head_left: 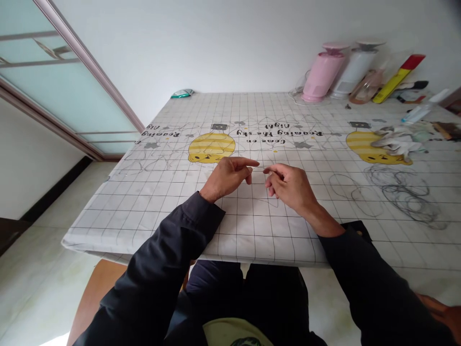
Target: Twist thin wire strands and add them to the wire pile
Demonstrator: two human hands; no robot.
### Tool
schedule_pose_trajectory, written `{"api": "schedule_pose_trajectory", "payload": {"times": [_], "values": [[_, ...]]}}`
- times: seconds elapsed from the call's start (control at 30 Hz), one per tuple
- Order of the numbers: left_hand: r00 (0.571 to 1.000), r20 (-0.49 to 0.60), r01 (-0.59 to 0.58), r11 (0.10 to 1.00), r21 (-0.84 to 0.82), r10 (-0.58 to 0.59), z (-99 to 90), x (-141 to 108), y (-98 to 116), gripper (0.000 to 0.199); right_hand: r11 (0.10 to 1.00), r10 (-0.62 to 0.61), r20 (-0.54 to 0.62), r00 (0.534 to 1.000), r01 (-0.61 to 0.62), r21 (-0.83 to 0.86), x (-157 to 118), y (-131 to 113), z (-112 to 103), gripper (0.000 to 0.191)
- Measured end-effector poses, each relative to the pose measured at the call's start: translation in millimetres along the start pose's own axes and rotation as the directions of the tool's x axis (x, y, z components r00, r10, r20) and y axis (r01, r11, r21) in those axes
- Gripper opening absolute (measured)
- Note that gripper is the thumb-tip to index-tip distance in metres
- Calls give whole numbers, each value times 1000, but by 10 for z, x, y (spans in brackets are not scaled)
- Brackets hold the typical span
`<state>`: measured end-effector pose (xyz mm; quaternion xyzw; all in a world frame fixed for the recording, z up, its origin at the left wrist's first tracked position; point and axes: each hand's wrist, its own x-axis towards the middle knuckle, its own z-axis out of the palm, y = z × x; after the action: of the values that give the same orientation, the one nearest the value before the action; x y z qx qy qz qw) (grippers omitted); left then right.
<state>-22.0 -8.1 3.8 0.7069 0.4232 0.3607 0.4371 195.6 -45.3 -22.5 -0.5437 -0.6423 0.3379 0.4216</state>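
Note:
Above the front middle of the table, my left hand (229, 177) is closed, thumb against the fingers and index finger stretched toward the right hand. Facing it a short gap away, my right hand (292, 187) is closed in a pinch. A thin thread (269, 201) shows faintly below and between the fingertips; its exact path through the fingers is too fine to follow. To the right lies a loose tangle of dark thread (406, 192) on the checked tablecloth (162, 216).
Along the back right stand a pink cylinder-shaped device (323, 74), a white one (353, 72) and a yellow-and-red box (398, 79). A crumpled cloth (399, 140) lies nearer. At the far left edge is a green packet (182, 93). A wooden chair (95, 293) stands below.

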Motion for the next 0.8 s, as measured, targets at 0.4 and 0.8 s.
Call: {"api": "schedule_pose_trajectory", "payload": {"times": [0.4,0.8], "values": [[999,43,25,999,-44,-24,1,-19,-3,26,997,44,-1,999,-44,-59,-3,-41,0,16],[995,91,39,998,-42,-35,55,-31,-3,27,987,-32,-111,993,15,-157,-1,-52,34,18]]}}
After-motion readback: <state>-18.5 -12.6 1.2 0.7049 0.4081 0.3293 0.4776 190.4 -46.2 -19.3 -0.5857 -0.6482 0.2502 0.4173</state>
